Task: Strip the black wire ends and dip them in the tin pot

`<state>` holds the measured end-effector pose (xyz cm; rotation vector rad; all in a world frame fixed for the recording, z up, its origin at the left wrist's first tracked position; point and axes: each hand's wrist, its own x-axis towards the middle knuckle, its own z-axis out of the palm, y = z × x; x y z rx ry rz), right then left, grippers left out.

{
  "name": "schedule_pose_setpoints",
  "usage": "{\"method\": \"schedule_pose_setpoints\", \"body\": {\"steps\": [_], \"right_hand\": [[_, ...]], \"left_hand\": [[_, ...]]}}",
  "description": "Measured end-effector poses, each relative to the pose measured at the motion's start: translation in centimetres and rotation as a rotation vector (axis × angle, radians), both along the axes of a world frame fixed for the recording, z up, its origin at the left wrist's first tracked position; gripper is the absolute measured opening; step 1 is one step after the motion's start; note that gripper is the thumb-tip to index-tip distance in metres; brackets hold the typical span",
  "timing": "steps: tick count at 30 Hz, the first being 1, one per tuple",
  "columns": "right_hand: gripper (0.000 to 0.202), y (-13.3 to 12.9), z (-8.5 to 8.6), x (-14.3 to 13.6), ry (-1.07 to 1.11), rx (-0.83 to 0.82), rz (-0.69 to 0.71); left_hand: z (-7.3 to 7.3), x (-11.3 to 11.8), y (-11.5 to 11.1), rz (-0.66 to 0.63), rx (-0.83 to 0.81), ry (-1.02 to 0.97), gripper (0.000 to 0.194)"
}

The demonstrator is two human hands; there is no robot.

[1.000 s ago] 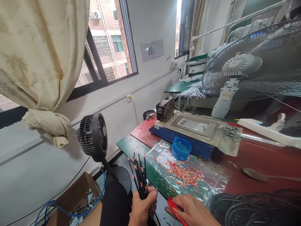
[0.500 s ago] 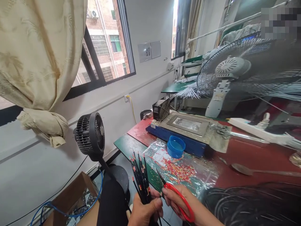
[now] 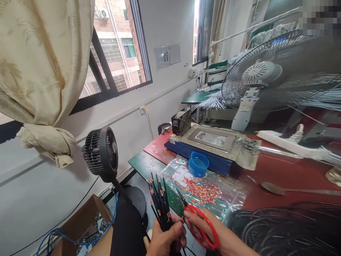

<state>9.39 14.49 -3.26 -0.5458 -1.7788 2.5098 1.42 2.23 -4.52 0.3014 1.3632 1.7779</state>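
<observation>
A bundle of black cables with bare red and yellow wire ends pointing up is wrapped in the fingers of my left hand. Red-handled scissors are gripped in my right hand, their dark blades pointing up and left. The fingertips of both hands nearly meet beside the bundle, around a small wire end. Beyond them, many red and yellow wire scraps lie on a clear plastic bag, with a blue round container at its back edge.
Behind the bag stands a blue machine with a metal top plate. A spoon and a power strip lie on the red table surface. Black cables are heaped at lower right. A black fan and cardboard box are left.
The view has shifted slightly. Both hands keep nearly the same pose, with the bundle and scissors still held; the scissors' handles have turned a little.
</observation>
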Motion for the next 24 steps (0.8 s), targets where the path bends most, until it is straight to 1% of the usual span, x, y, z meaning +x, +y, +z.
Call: {"method": "schedule_pose_setpoints", "body": {"steps": [2,4,7,11,14,19,21,24], "right_hand": [[0.056,0.0,0.2,0.1,0.016,-0.002,0.031],[0.056,0.1,-0.1,0.2,0.045,-0.016,0.073],[0.054,0.1,-0.6,0.2,0.078,-0.085,0.096],[0.053,0.0,-0.1,0.5,0.05,-0.143,0.103],[0.054,0.0,0.3,0.5,-0.007,-0.133,0.089],[0.058,0.0,-0.7,0.3,-0.043,-0.134,0.052],[0.059,-0.1,-0.9,0.2,-0.017,-0.112,0.049],[0.06,-0.2,-0.8,0.2,0.041,-0.076,0.071]], "left_hand": [[0.2,0.1,0.0,-0.047,0.017,0.009,0.038],[0.4,0.1,0.0,-0.085,0.024,0.009,0.037],[0.7,0.1,0.0,-0.095,0.011,-0.021,0.038],[0.9,0.1,-0.1,-0.14,0.023,-0.032,0.039],[0.8,0.1,-0.2,-0.15,0.047,-0.051,0.037],[0.6,0.1,-0.3,-0.162,0.063,-0.075,0.036],[0.5,0.0,-0.2,-0.166,0.071,-0.071,0.036],[0.1,-0.1,-0.2,-0.186,0.08,-0.051,0.037]]}}
